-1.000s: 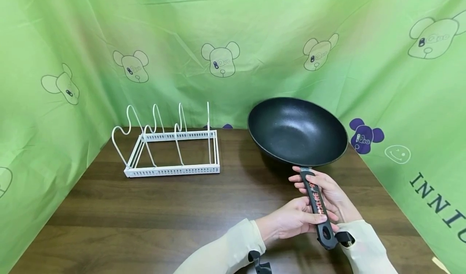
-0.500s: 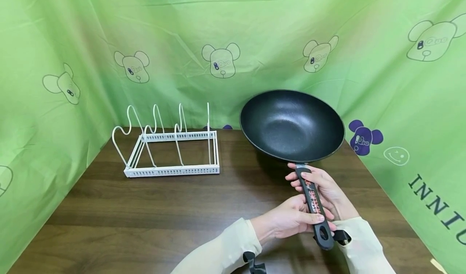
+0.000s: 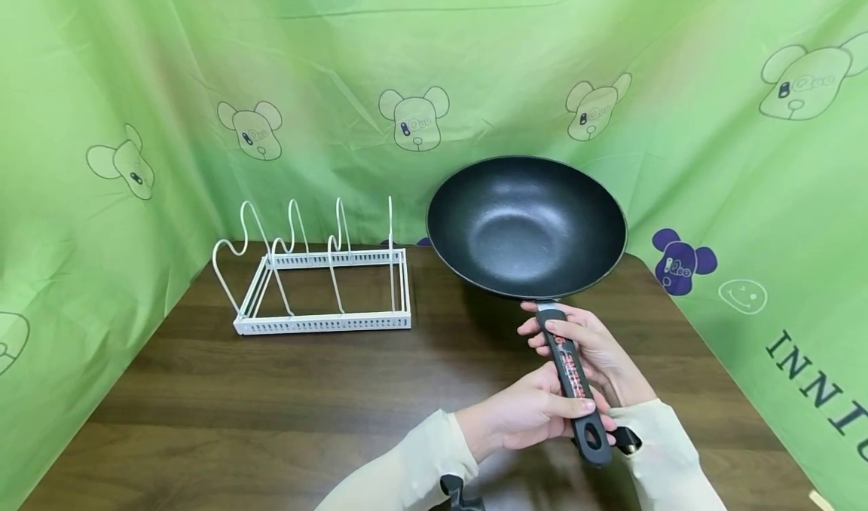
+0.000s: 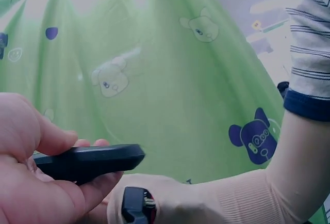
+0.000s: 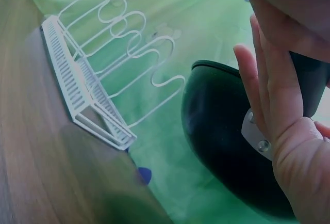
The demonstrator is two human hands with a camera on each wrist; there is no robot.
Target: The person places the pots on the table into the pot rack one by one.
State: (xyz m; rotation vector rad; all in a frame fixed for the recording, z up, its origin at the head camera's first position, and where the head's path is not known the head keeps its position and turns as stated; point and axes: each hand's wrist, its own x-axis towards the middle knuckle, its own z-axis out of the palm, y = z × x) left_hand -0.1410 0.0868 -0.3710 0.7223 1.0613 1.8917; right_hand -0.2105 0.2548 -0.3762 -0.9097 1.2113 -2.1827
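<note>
A black wok (image 3: pixel 525 228) is held over the right part of the table, its hollow inside tilted toward the head camera. Its dark handle (image 3: pixel 566 353) bears red lettering and points down toward the person. My left hand (image 3: pixel 525 413) grips the handle near the holed end, thumb on top. Closer to the pan, my right hand (image 3: pixel 600 349) holds the same handle with the thumb above and fingers beneath. In the right wrist view, the wok's outer wall (image 5: pixel 221 131) and riveted metal bracket (image 5: pixel 255 136) show beside the fingers.
A white wire pan rack (image 3: pixel 325 322) with several curved upright dividers stands at the left on the brown wooden table (image 3: pixel 271 420). A green printed cloth (image 3: pixel 339 59) hangs behind and at both sides, close beyond the wok.
Both hands have carried the wok left and slightly up, bringing it nearer the rack. Their hold on the handle looks the same, and the rack stays in place.
</note>
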